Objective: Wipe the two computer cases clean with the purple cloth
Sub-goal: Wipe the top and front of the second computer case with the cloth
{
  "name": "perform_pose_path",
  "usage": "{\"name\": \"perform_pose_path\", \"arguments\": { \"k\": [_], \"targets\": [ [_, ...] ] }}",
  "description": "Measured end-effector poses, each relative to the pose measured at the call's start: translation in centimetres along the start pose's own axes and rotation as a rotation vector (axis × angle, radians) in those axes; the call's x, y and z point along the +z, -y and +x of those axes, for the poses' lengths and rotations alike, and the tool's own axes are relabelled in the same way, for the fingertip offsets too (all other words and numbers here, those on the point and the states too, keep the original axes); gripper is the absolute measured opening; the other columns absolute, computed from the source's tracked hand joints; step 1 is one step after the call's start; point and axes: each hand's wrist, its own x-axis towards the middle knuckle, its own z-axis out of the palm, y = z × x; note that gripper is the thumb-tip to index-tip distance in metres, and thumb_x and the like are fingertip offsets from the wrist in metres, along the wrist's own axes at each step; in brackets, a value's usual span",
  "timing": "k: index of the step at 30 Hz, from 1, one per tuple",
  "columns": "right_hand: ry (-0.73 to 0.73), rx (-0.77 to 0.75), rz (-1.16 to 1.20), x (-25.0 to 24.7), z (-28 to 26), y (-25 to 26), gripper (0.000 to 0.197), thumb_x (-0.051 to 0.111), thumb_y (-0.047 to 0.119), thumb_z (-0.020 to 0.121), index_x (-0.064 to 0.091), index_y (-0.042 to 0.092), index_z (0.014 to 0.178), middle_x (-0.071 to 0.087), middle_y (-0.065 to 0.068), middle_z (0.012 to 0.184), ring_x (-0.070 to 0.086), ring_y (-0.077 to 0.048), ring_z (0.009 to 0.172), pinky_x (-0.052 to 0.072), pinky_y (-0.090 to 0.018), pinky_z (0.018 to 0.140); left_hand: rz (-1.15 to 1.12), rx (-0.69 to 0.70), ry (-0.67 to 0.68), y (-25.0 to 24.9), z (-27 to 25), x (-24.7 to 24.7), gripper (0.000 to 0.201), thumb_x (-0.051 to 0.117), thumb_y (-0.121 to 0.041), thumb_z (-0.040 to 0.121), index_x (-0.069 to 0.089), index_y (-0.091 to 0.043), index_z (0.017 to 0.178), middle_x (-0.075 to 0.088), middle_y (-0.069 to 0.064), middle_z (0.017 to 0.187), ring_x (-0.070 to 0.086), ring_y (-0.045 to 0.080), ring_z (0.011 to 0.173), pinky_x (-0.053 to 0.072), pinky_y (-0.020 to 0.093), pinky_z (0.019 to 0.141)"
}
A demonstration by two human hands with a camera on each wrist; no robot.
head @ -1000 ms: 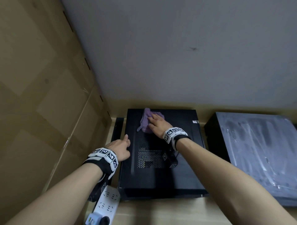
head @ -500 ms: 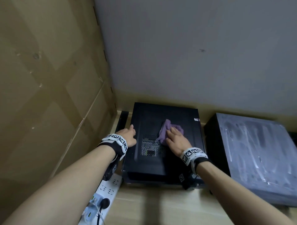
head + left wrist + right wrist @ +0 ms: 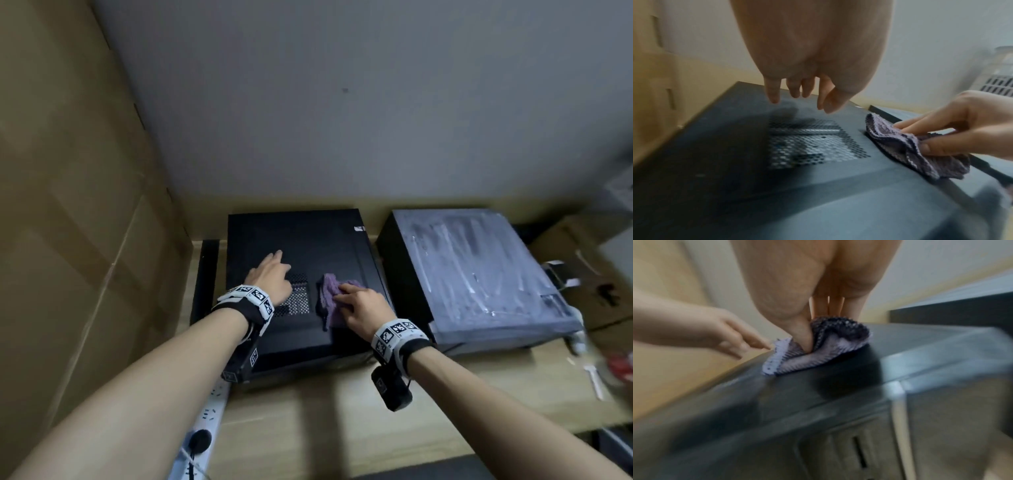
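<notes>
A black computer case lies flat on the desk, with a mesh vent in its top. Right of it lies a second case, grey with streaked dust. My right hand holds the crumpled purple cloth against the black case's top near its right edge, thumb dug into a fold and fingers on top. My left hand is over the same top just left of the vent, its fingers straight and holding nothing. Whether they touch the surface is unclear.
Tall cardboard boxes wall in the left side. A white power strip lies on the wooden desk at the black case's near-left corner. A cardboard box and small loose items sit at the far right.
My right hand has dragged the cloth from the far left of the black case's top toward its near right. My left hand came off the case's left edge onto the top beside the vent.
</notes>
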Motion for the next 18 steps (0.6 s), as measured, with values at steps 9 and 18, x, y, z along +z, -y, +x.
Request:
{"name": "perform_pose_path", "arguments": {
  "k": [9, 18],
  "targets": [
    [-0.322, 0.380, 0.344, -5.0, -6.6, -11.9, 0.030, 0.063, -0.001, 0.083, 0.077, 0.013, 0.105, 0.076, -0.006, 0.104, 0.069, -0.018, 0.098, 0.048, -0.024, 0.086, -0.080, 0.265, 0.106, -10.5, 1.6, 3.3, 0.056, 0.043, -0.014, 0.089, 0.043, -0.020, 0.146, 0.019, 0.001, 0.161, 0.025, 0.022, 0.146, 0.028, 0.035, 0.116],
    [-0.355, 0.282, 0.423, -7.8, -11.2, -23.6, 0.031, 0.063, -0.009, 0.082, 0.076, 0.007, 0.105, 0.074, -0.009, 0.108, 0.065, -0.016, 0.104, 0.041, -0.016, 0.093, -0.129, 0.216, 0.125, -22.8, 2.1, 8.5, 0.057, 0.041, -0.017, 0.088, 0.043, -0.018, 0.145, 0.055, 0.014, 0.137, 0.050, 0.032, 0.128, 0.043, 0.036, 0.104]
  ]
}}
